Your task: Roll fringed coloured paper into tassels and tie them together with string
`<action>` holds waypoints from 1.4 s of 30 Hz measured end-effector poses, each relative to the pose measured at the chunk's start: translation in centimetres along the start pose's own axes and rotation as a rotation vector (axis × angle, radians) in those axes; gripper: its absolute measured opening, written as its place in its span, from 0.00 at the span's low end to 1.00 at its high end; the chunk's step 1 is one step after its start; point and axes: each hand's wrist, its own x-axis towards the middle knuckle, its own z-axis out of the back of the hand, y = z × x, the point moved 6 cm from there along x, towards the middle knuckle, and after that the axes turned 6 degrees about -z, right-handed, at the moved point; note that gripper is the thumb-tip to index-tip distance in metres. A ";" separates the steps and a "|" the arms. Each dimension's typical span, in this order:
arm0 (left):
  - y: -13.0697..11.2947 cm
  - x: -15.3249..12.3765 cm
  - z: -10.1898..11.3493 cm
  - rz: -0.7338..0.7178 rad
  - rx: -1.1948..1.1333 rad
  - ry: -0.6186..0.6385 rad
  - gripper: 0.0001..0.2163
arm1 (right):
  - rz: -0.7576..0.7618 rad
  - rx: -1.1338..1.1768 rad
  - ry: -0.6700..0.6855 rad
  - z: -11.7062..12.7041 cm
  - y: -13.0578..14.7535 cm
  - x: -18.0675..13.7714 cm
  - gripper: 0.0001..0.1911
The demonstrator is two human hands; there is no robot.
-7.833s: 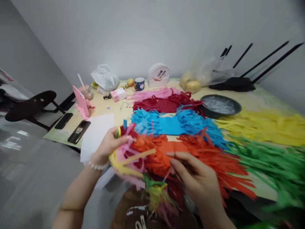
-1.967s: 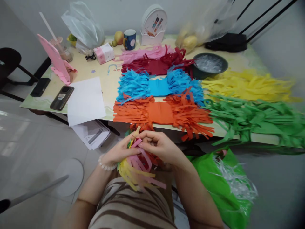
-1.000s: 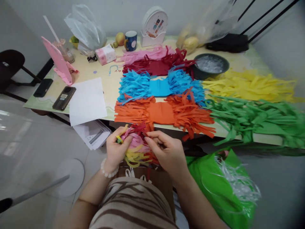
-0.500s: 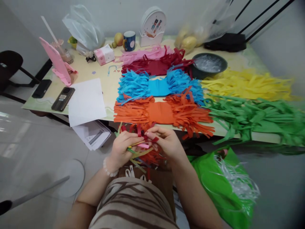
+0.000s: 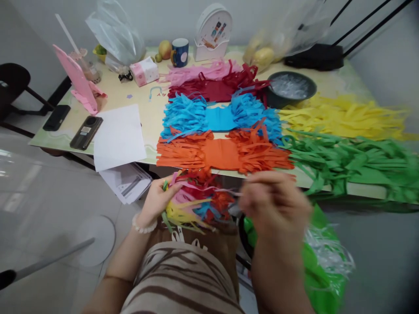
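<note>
My left hand (image 5: pixel 159 197) is closed on one end of a bundle of multicoloured fringe strips (image 5: pixel 196 205), in pink, red, yellow, blue, orange and green, which hangs over my lap. A thin pink strip (image 5: pixel 209 189) runs from the bundle to my right hand (image 5: pixel 275 205). That hand is raised to the right, smeared by motion, its fingers pinched at the strip's far end. On the table just beyond lie fringed pieces: orange (image 5: pixel 221 155), blue (image 5: pixel 218 119), dark red (image 5: pixel 219 90) and pink (image 5: pixel 203 73).
Yellow fringe (image 5: pixel 343 117) and green fringe (image 5: pixel 360 157) cover the table's right side, beside a dark bowl (image 5: pixel 291 89) of clear plastic. White paper (image 5: pixel 119 137) and a phone (image 5: pixel 86 132) lie left. A green bag (image 5: pixel 322 270) stands low on the right.
My right hand has moved away from my left, to the right and up, drawing a pink strip out straight. My left hand has shifted slightly left, and the bundle shows more openly.
</note>
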 end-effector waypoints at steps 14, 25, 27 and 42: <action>-0.3 -0.7 -1.9 0.158 -0.411 -0.003 0.17 | -0.030 -0.168 0.261 -4.2 -3.2 -0.3 0.04; -1.4 -1.0 -0.7 -0.096 -0.045 -0.202 0.11 | -0.047 -0.416 0.336 -5.1 -3.1 -1.5 0.07; -1.6 -1.0 -0.6 -0.130 0.017 -0.229 0.10 | -0.034 -0.437 0.332 -5.1 -3.1 -1.3 0.08; -2.7 -1.7 -2.3 -0.642 0.453 0.013 0.05 | -0.587 0.088 0.620 -5.4 -8.2 -0.3 0.19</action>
